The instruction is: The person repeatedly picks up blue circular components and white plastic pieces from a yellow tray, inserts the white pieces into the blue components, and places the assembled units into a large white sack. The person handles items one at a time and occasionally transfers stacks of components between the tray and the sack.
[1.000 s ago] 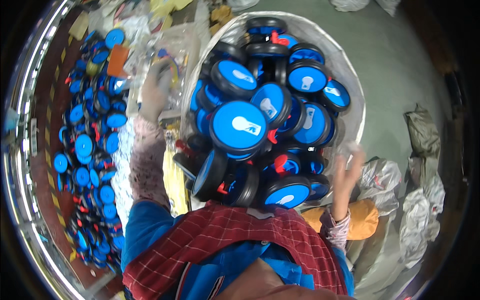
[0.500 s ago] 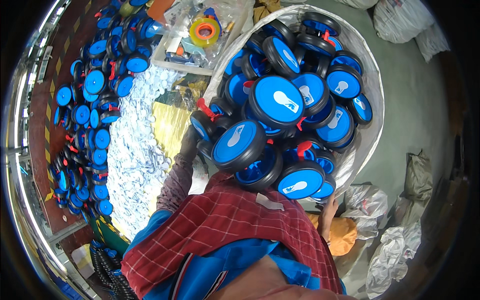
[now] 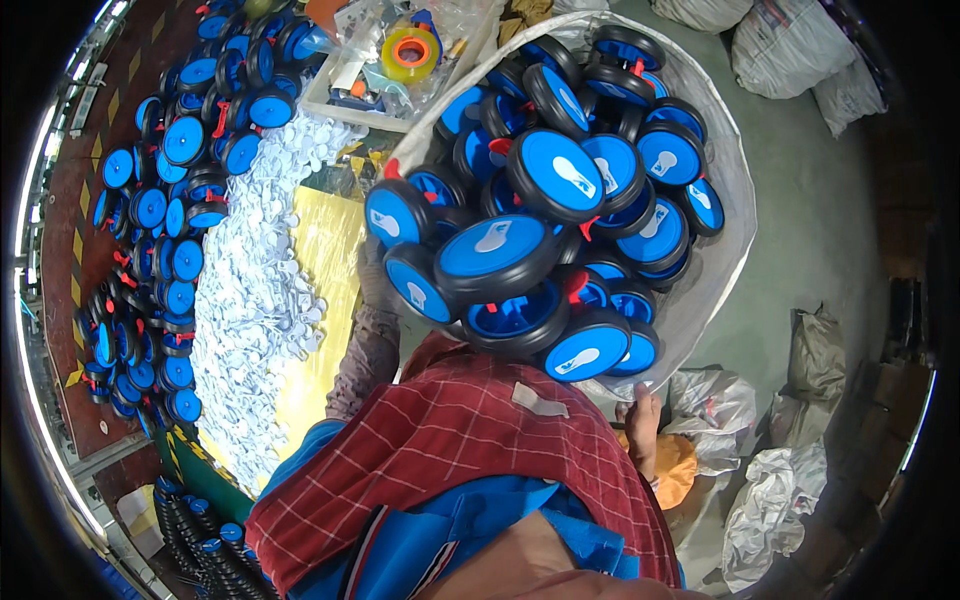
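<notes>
Left hand [image 3: 375, 268] is pressing against the near-left wall of the white sack [image 3: 735, 190]. It is gloved, and mostly hidden behind the wheels at the rim. Cannot tell whether its fingers are closed on the fabric or lying flat. The grey patterned sleeve [image 3: 360, 365] is running from it back toward the body.

Right hand [image 3: 642, 412] is sitting at the sack's near-right lower edge, just under the bulging side. It is bare, with the fingers curling against the fabric; whether they are gripping it cannot be told.

Between the 2 hands the sack is standing open and heaped above its rim with blue-hubbed black wheels [image 3: 497, 255], some showing red axle pieces. The load is lying directly ahead of the chest, touching both hands' positions.

Just left of the left hand, a yellow sheet [image 3: 320, 260] is lying beside a broad drift of small white plastic parts [image 3: 255, 310]. Further left, many more loose wheels [image 3: 165, 215] are spreading across the floor. Beyond the left hand, a white tray [image 3: 400, 60] is holding a roll of yellow tape [image 3: 411, 52]. Right of the right hand, crumpled plastic bags [image 3: 760, 500] and an orange cloth [image 3: 675, 465] are lying on the grey floor.
</notes>
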Demonstrator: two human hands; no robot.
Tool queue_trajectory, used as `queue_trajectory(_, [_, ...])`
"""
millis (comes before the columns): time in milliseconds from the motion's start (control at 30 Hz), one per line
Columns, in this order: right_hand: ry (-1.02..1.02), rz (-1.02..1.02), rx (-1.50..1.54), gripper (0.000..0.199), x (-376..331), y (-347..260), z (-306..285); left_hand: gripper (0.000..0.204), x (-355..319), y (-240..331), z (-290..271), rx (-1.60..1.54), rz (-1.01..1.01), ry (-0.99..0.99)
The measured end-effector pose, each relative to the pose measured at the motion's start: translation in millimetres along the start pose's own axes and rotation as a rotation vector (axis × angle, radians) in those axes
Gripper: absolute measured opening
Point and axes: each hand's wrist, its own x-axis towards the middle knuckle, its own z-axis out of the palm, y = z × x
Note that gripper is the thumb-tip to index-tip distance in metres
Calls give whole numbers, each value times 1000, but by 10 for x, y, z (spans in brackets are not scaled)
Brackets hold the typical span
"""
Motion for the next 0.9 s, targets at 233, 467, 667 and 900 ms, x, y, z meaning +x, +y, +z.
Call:
queue_trajectory(233, [361, -130, 70, 41, 324, -686, 231, 31, -129, 615, 1187, 542, 495, -7])
queue_trajectory(467, [110, -359, 12, 44, 409, -1188, 78, 14, 486, 644, 890, 1251, 1266, -174])
queue_trajectory(667, [107, -240, -79, 42, -156, -503, -59, 24, -122, 501, 644, 744, 576, -55])
queue_trajectory(900, [134, -378, 208, 43, 699, -1197, 268, 24, 548, 749, 965, 683, 696, -156])
